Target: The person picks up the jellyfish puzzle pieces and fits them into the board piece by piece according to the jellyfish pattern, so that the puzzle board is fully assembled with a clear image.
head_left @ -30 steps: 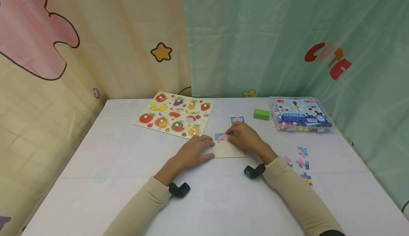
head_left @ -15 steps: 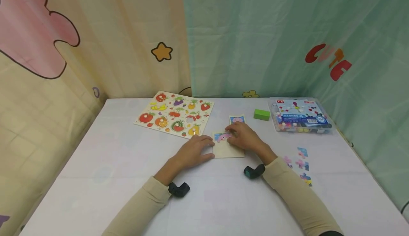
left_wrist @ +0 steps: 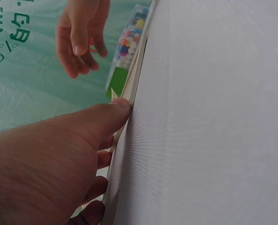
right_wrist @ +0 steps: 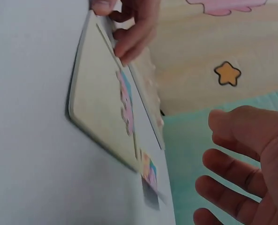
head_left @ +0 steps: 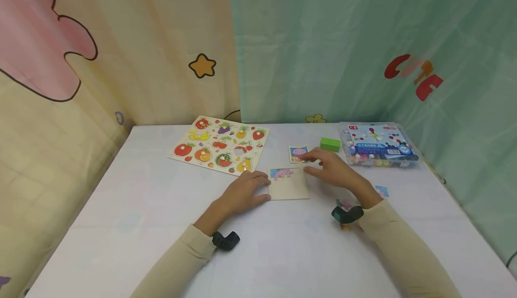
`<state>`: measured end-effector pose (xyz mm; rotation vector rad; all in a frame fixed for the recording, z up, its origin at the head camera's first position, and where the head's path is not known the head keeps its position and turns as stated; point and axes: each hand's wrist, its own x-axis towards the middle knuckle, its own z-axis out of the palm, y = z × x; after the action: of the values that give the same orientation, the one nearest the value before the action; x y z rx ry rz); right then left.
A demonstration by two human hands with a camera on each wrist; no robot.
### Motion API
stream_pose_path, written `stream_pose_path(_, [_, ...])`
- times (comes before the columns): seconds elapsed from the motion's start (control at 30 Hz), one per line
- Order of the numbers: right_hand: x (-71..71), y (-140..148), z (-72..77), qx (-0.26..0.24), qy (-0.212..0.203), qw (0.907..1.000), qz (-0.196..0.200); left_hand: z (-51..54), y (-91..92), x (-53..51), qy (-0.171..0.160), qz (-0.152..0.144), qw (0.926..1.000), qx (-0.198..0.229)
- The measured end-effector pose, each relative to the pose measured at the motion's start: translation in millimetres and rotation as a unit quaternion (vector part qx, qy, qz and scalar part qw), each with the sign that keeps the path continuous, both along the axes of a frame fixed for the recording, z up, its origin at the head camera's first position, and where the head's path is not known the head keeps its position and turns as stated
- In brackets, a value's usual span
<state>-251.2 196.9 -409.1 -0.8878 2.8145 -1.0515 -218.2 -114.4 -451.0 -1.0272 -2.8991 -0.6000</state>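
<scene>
A small pale puzzle board (head_left: pixel 288 189) lies mid-table, with pink and blue jigsaw pieces (head_left: pixel 281 173) in its upper left part. My left hand (head_left: pixel 242 192) rests at the board's left edge, thumb by the near corner and fingers loosely bent along the side. Beyond the board's right corner, my right hand (head_left: pixel 333 171) hovers apart from it, fingers spread; the right wrist view shows nothing between the thumb (right_wrist: pixel 237 126) and fingers. A small picture card (head_left: pixel 298 152) lies just behind the board, close to the right fingertips. Loose jigsaw pieces (head_left: pixel 382 191) lie to the right, several partly hidden by the right wrist.
A fruit peg puzzle (head_left: pixel 220 145) lies at back left. A green block (head_left: pixel 330 144) sits beside a clear plastic box (head_left: pixel 379 145) of coloured beads at back right. Curtains (head_left: pixel 282 51) hang behind the white table (head_left: pixel 169 212).
My right hand has left the pieces on the board and moved right, uncovering the board's right side and the picture card. My left hand stays at the board's edge.
</scene>
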Motion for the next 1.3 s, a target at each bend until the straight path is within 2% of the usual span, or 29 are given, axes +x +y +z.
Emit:
stream_pose_path(0.17, [23.0, 66, 3.7, -0.001, -0.038, 0.9983, -0.045, -0.4, -1.6, -1.1, -0.003, 0.001, 1.0, 0.005])
stream_pose_path(0.4, [67.4, 151, -8.9, 0.046, -0.076, 0.9862, -0.14, 1.7, -1.3, 0.0, -0.012, 0.002, 0.9998, 0.012])
stream_pose_path(0.5, [75.2, 177, -18.2, 0.07, -0.075, 0.981, -0.164, 2.7, -1.1, -0.2, -0.012, 0.005, 0.9999, 0.009])
stream_pose_path(0.57, [76.4, 189, -25.1, 0.074, -0.056, 0.9813, -0.169, 3.3, -0.9, -0.5, -0.014, 0.007, 0.9998, 0.009])
stream_pose_path(0.73, [76.7, 198, -38.1, 0.044, 0.009, 0.9867, -0.156, 3.3, -0.8, -1.9, -0.013, 0.002, 0.9999, 0.007])
stream_pose_path(0.83, [76.0, 197, -43.7, 0.032, 0.042, 0.9865, -0.155, 2.7, -1.6, -2.5, -0.01, 0.001, 0.9999, 0.005])
stream_pose_path(0.93, [75.5, 195, -47.0, 0.03, 0.045, 0.9846, -0.166, 1.4, -3.1, -2.0, -0.014, 0.004, 0.9999, 0.008])
stream_pose_path(1.13, [78.5, 193, -48.0, 0.039, 0.022, 0.9803, -0.192, -1.5, -3.0, -1.5, -0.022, 0.005, 0.9997, 0.01])
stream_pose_path(1.3, [79.9, 192, -48.0, 0.033, 0.041, 0.9806, -0.189, -1.6, -2.5, -1.7, -0.019, 0.003, 0.9998, 0.008])
